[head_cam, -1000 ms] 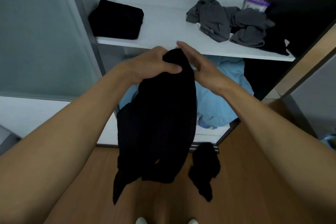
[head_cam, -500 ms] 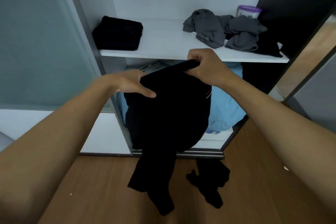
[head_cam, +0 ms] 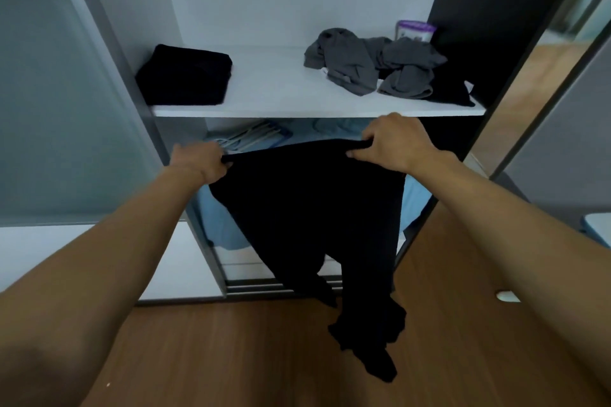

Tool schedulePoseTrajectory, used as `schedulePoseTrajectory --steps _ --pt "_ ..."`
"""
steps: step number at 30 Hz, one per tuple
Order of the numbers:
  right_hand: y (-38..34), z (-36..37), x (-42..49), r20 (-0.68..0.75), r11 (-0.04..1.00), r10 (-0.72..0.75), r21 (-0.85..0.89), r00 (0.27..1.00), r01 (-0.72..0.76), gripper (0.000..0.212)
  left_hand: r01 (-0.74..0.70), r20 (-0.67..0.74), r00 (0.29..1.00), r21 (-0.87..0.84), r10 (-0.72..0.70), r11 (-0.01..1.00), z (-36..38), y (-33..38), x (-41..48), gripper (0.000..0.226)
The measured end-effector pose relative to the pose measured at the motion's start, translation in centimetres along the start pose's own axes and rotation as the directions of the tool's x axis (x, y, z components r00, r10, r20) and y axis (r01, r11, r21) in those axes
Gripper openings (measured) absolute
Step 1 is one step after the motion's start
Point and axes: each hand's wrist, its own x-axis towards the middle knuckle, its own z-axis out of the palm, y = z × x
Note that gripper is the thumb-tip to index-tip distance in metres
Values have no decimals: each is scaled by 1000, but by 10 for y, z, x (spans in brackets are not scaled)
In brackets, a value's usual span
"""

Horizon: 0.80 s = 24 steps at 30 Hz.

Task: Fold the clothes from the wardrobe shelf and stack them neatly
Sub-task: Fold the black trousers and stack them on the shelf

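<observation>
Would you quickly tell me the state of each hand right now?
Left hand: closed, gripping the left end of the black garment's top edge.
Right hand: closed, pinching the right end of that same edge.

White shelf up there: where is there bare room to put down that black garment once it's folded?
The white shelf is bare in the middle, between the folded black stack on the left and the grey crumpled clothes on the right. The right end is crowded with that heap and a purple-lidded container behind it. Below, blue fabric crowds the compartment.
</observation>
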Motion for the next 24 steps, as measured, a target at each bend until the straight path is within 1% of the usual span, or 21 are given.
schedulePoseTrajectory --steps 2,3,4,5,8,9,10,11,12,13,14,15,16,17,19,21,22,24 --pt "6 8 -3 114 997 51 -63 992 -44 54 13 -144 990 69 -3 998 -7 8 4 25" --pt "8 11 -4 176 994 82 -82 981 -68 55 17 -191 982 81 -1 997 -10 11 6 27" --pt "9 13 -5 241 991 111 -93 964 -91 51 20 -222 975 89 1 996 -12 15 7 30" --pt "9 14 -7 312 989 133 -108 941 -104 46 28 -241 971 98 -4 995 -14 18 8 33" --pt "4 17 -8 498 983 172 -147 850 -113 42 64 -274 961 115 -31 991 -17 26 10 40" --pt "2 17 -9 528 982 178 -155 830 -113 39 71 -282 959 118 -35 990 -17 27 10 41" --pt "0 19 -8 521 978 189 -175 832 -112 36 82 -285 958 123 -44 989 -16 27 9 41" --pt "-2 19 -8 469 973 195 -203 862 -110 31 100 -281 958 123 -62 987 -16 26 9 42" --pt "-3 18 -7 365 966 202 -226 909 -124 25 118 -276 958 115 -82 986 -15 24 8 42" --pt "-3 17 -6 230 957 212 -246 950 -154 19 132 -277 956 103 -100 986 -15 21 8 42" --pt "-2 15 -4 99 946 218 -267 971 -185 17 145 -279 954 94 -114 985 -16 19 8 42" --pt "-1 13 -2 -1 936 214 -285 977 -206 20 156 -276 953 92 -125 983 -17 16 8 41" --pt "0 11 1 -64 934 209 -283 976 -219 24 162 -267 955 95 -132 982 -19 13 8 41" --pt "1 8 4 -104 940 209 -251 972 -229 28 162 -251 959 98 -133 982 -22 11 8 40" --pt "-2 1 9 -123 964 225 -119 967 -240 38 155 -204 970 100 -133 983 -27 6 8 38" --pt "-6 -6 11 -139 972 236 32 962 -234 42 137 -173 978 113 -116 984 -29 2 7 38" --pt "-9 -9 12 -160 971 237 77 958 -228 43 126 -164 981 123 -105 984 -27 1 7 38" --pt "-14 -14 14 -237 975 223 61 946 -215 49 107 -151 985 120 -89 987 -22 -2 8 39"
